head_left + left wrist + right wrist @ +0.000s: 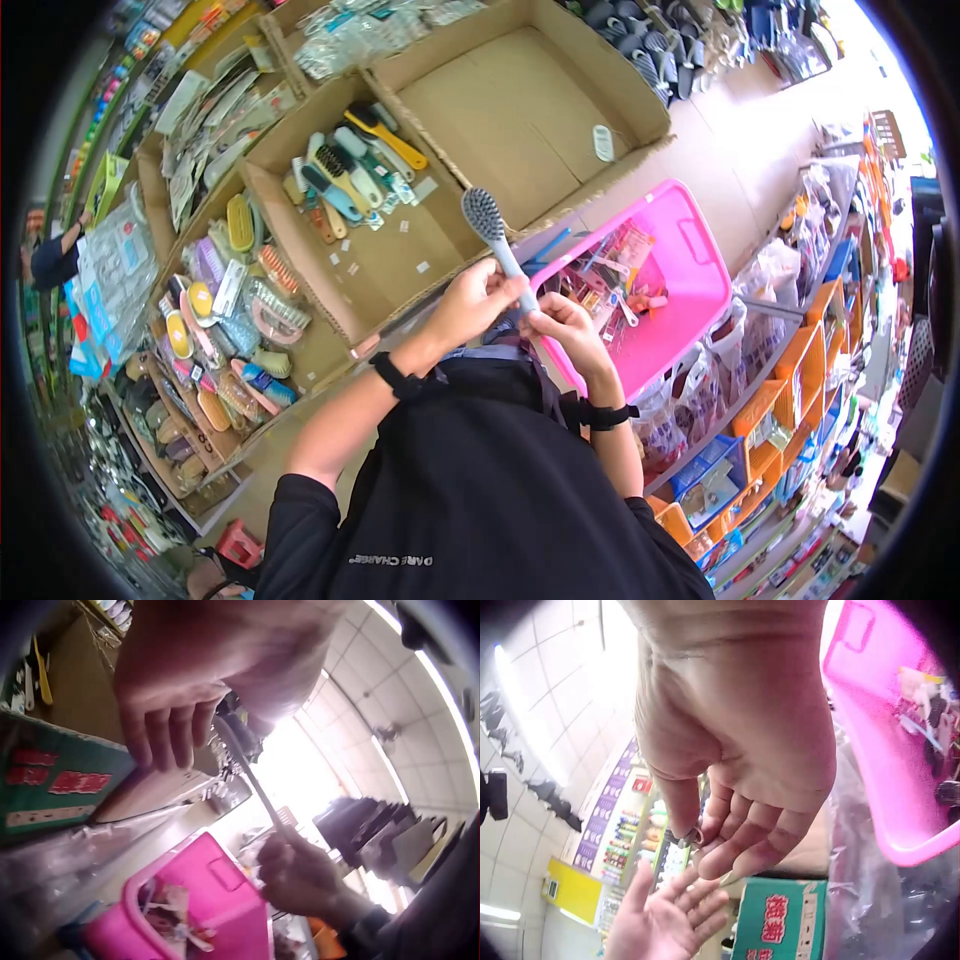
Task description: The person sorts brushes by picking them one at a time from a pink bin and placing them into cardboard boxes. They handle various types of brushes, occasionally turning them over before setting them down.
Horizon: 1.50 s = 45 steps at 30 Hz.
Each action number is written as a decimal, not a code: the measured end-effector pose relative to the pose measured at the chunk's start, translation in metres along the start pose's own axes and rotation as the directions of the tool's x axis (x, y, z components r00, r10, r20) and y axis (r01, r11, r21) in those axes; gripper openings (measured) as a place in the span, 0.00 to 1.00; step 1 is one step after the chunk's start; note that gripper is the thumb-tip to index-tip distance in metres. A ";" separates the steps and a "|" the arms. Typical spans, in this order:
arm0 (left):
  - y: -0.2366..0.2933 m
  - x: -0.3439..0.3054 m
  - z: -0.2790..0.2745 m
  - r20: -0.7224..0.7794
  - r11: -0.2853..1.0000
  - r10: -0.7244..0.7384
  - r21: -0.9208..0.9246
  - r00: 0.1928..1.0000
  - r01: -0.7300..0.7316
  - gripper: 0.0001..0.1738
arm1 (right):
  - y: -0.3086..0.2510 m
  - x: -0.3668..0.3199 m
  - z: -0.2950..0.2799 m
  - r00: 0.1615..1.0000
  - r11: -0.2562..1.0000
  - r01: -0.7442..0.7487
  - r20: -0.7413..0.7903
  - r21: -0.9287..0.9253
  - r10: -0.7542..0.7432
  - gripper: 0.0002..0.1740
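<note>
A grey-blue brush with dark bristles (484,215) points up and away from the body, its head above the cardboard box edge. My right hand (575,332) pinches the end of its handle between thumb and curled fingers; the right wrist view shows this hand (739,750) large. Close beside the handle is my left hand (470,305), its thumb next to it; whether they touch is unclear. Its fingers (169,735) are extended in the left wrist view, where the brush handle (259,787) runs down to my right hand (300,877).
Below the brush to the right is a pink bin (685,270) with small loose items. Cardboard boxes (520,110) stand ahead, one holding several brushes (345,170). More brushes (225,310) fill boxes at left. Orange shelving (790,380) and bagged goods are at right.
</note>
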<state>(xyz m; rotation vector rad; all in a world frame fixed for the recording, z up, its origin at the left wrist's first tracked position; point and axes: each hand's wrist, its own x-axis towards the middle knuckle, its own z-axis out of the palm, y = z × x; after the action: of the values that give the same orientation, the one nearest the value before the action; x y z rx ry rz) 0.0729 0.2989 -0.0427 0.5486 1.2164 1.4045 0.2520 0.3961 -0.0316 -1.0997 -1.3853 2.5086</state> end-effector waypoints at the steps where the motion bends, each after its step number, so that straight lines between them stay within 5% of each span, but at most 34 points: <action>1: 0.001 0.001 -0.012 -0.040 0.998 -0.056 -0.008 0.998 0.056 0.13 | 0.001 0.012 0.012 0.999 0.996 0.021 0.027 -0.090 -0.018 0.12; 6: -0.005 -0.006 -0.096 -0.281 0.995 -0.091 -0.063 0.955 0.076 0.12 | -0.001 0.047 0.056 0.997 0.940 0.058 0.069 -0.335 -0.037 0.18; 8: 0.002 -0.009 -0.144 -0.411 0.961 -0.087 0.204 0.908 0.184 0.12 | 0.001 0.054 0.060 0.995 0.905 0.063 0.099 -0.421 -0.023 0.19; 10: -0.006 -0.009 -0.191 -0.436 0.915 -0.057 0.336 0.898 0.222 0.14 | 0.006 0.058 0.063 0.997 0.923 0.054 0.075 -0.381 -0.027 0.20; 14: -0.040 -0.001 -0.253 -0.577 0.855 -0.181 0.308 0.797 0.417 0.11 | 0.010 0.064 0.066 0.999 0.936 0.038 0.042 -0.350 -0.025 0.21; 16: -0.033 0.000 -0.255 -0.622 0.850 -0.341 0.116 0.705 0.513 0.10 | 0.014 0.064 0.063 0.999 0.930 0.033 0.043 -0.365 -0.019 0.21; 28: -0.076 0.006 -0.257 -0.774 0.773 -0.411 -0.016 0.482 0.635 0.12 | 0.032 0.039 0.004 0.994 0.962 -0.032 -0.114 -0.272 0.001 0.23; 31: -0.112 0.010 -0.292 -0.849 0.813 -0.118 0.215 0.515 0.541 0.16 | 0.039 0.027 -0.027 0.985 0.978 -0.046 -0.174 -0.203 0.010 0.23; 34: -0.066 0.019 -0.239 -0.842 0.760 0.092 0.404 0.532 0.508 0.22 | 0.059 0.014 -0.068 0.962 0.969 -0.095 -0.272 -0.228 0.030 0.21; 38: -0.035 0.020 -0.136 -0.551 0.717 0.244 0.657 0.798 0.235 0.28 | 0.117 0.009 -0.135 0.914 0.971 -0.178 -0.392 -0.158 0.104 0.17; 40: -0.008 0.014 -0.062 -0.459 0.715 0.124 0.657 0.880 0.241 0.29 | 0.154 0.010 -0.171 0.874 0.965 -0.254 -0.442 -0.058 0.204 0.16; 42: -0.031 0.013 -0.049 -0.266 0.451 0.217 0.880 0.939 0.145 0.31 | 0.187 0.014 -0.199 0.828 0.951 -0.306 -0.482 0.040 0.287 0.14; 45: -0.023 0.019 -0.018 -0.285 0.128 0.130 0.955 0.950 0.269 0.35 | 0.237 0.026 -0.231 0.792 0.918 -0.389 -0.483 0.070 0.373 0.15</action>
<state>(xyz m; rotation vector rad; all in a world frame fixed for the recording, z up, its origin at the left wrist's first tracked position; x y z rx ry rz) 0.0626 0.3059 -0.0756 1.1927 2.4178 0.2978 0.4380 0.4309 -0.3043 -2.0264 -1.1448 2.1770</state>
